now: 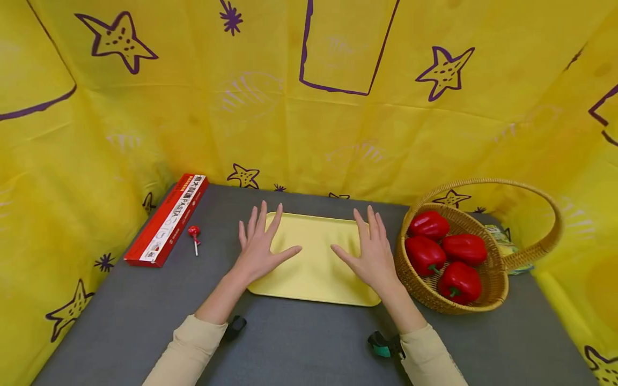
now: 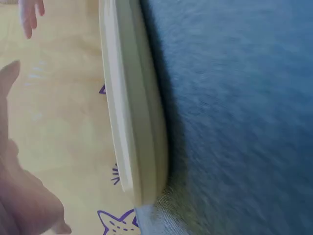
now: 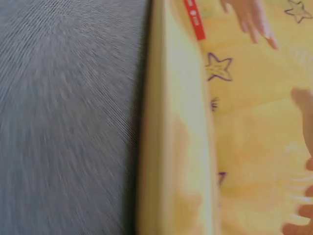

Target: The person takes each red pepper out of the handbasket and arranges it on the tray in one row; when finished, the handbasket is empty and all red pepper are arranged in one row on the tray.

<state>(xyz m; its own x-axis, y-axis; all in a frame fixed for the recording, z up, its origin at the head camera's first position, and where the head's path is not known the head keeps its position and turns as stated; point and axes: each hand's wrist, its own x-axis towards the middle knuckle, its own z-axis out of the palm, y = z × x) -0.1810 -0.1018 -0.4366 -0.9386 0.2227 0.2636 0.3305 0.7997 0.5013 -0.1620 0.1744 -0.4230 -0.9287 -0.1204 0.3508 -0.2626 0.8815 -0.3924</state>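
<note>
A yellow rectangular tray (image 1: 316, 262) lies flat on the grey table in the head view. Over its left side is my left hand (image 1: 260, 249), fingers spread and thumb pointing inward, holding nothing. My right hand (image 1: 369, 252) mirrors it over the tray's right side, its fingers also apart and bare. The left wrist view shows the tray's edge (image 2: 139, 112) side-on, with part of the left hand (image 2: 24, 191) at the lower left, apart from it. In the right wrist view the tray's rim (image 3: 156, 127) is blurred, and right-hand fingers show at the right edge.
A wicker basket (image 1: 497, 295) with several red bell peppers (image 1: 461, 281) stands at the right, its handle arching high. Behind it a patterned packet (image 1: 502, 241) is partly hidden. On the left lie a red pasta box (image 1: 169, 220) and a red lollipop (image 1: 194, 231). Yellow cloth (image 1: 309, 134) walls the table.
</note>
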